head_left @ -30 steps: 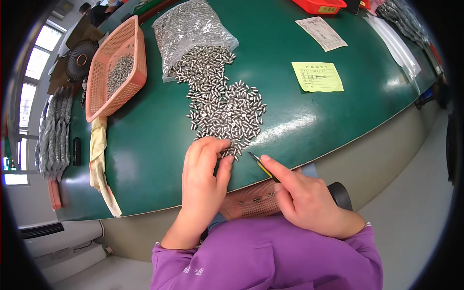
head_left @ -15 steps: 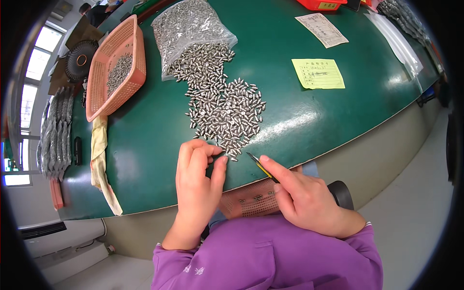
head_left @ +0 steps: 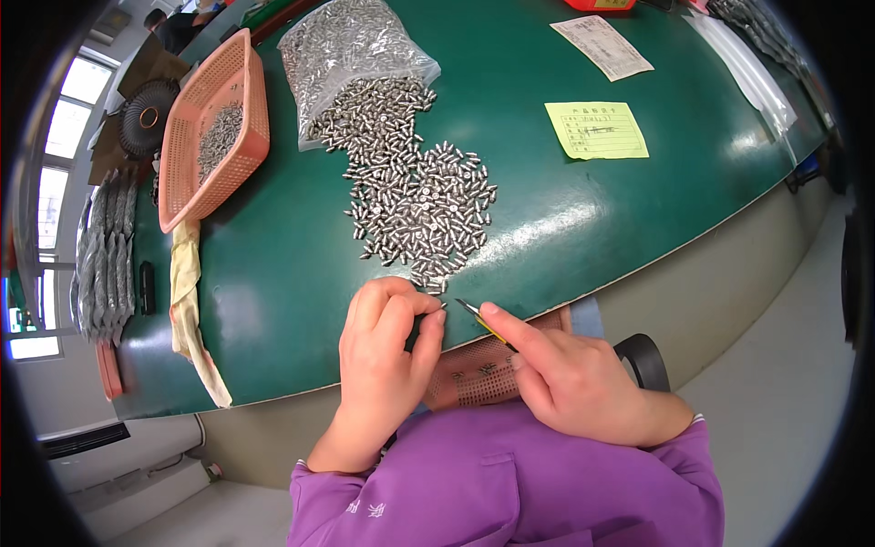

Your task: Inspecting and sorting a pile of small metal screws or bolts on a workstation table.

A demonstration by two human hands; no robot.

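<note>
A heap of small, pointed silver metal parts (head_left: 424, 205) spreads over the green table, spilling from a clear plastic bag (head_left: 351, 41). Just below the heap's near end, my left hand (head_left: 387, 333) is closed, thumb and forefinger pinched on a small metal part (head_left: 444, 305) that is mostly hidden by the fingertips. My right hand (head_left: 574, 374) grips a slim craft knife (head_left: 495, 335) with a yellow and black handle, forefinger stretched along it. Its dark blade tip points at the left fingertips, a small gap away.
A pink basket (head_left: 260, 128) holding similar parts stands at the left, beside a cream cloth strip (head_left: 185, 283). Another pink basket (head_left: 488, 387) with a few parts sits below the table's front edge. Yellow card (head_left: 597, 130) and white slip (head_left: 602, 47) lie at the right.
My left hand has drawn back from the heap's near end, slightly right and toward me, with a part pinched. The knife has shifted slightly left and nearer, narrowing the gap between the hands.
</note>
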